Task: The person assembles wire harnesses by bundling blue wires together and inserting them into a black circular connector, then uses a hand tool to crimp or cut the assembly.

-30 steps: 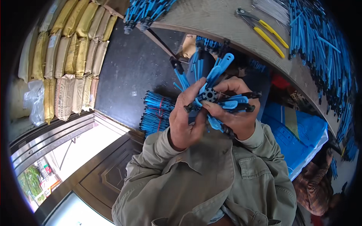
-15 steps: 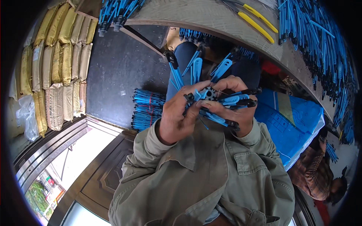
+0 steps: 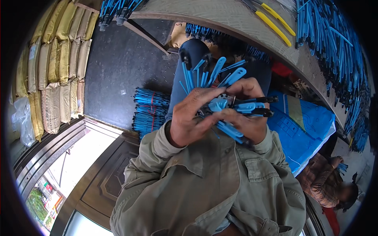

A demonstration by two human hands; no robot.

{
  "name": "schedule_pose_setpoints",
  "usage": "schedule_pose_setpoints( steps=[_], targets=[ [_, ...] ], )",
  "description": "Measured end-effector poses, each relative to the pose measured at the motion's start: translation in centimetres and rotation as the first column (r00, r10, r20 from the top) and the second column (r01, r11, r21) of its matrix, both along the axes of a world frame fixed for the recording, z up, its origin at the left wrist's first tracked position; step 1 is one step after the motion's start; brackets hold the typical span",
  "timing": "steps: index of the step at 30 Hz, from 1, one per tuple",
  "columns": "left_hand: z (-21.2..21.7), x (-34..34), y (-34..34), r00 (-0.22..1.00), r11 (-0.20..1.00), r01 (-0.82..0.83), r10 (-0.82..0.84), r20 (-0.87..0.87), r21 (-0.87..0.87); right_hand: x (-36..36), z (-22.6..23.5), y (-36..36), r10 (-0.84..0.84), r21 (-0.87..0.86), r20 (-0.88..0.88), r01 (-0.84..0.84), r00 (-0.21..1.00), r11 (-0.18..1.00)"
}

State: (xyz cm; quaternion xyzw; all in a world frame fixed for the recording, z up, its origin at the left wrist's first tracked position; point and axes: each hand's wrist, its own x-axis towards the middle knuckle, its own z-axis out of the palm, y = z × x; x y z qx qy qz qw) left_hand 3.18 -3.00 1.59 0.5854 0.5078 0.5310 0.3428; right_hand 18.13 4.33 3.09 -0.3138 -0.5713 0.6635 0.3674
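Observation:
In front of my chest is a hub assembly [image 3: 219, 104], a small dark centre with blue plastic arms fanning out all round it. Several arms have black ends, and some are flat blue paddles with holes. My left hand [image 3: 192, 115] pinches the centre from the left, thumb and forefinger closed on it. On the other side, my right hand [image 3: 249, 120] grips the assembly, with blue and black arms sticking out between and past its fingers. A thin pin-like line rises near the right fingers. The fingers partly cover the centre, and motion blurs some arms.
A table [image 3: 220, 24] curves along the far side, bearing yellow-handled pliers [image 3: 275, 25] and a heap of blue-black strips [image 3: 330, 51]. Tied blue bundles [image 3: 151, 110] lie left of my legs. Stacked sacks [image 3: 59, 59] stand far left, a blue package [image 3: 299, 129] at right. Another person [image 3: 323, 181] sits lower right.
The assembly has turned and tilted between my hands; a blue piece now covers the dark centre that showed before. Both hands stay on it. The view has shifted slightly.

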Motion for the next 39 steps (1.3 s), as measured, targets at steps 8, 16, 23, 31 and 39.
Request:
schedule_pose_setpoints(
  steps=[8,16,23,31,39],
  targets=[
    [-1.1,-2.8,0.3,0.861,0.947,0.315,-0.260,0.438,-0.058,3.1,-1.9,1.8,0.203,-0.507,-0.322,-0.349,0.925,0.788],
    [-1.0,-1.8,-0.1,0.954,0.974,0.223,-0.228,0.197,0.047,1.9,-2.1,0.7,0.453,0.218,0.115,-0.468,0.884,0.857],
    [-0.6,-0.7,-0.5,0.996,0.996,0.077,-0.079,0.034,0.049,1.4,-3.5,-0.7,0.268,0.264,0.068,-0.276,0.961,0.924],
    [-0.4,-0.1,-0.9,0.998,0.999,0.050,-0.050,0.036,0.018,1.5,-3.4,-0.9,0.218,0.238,0.126,-0.242,0.968,0.940],
    [-0.9,0.2,-0.3,0.998,0.999,0.049,-0.049,0.043,0.002,1.5,-4.8,1.9,0.390,0.024,0.021,-0.391,0.920,0.920]
  ],
)
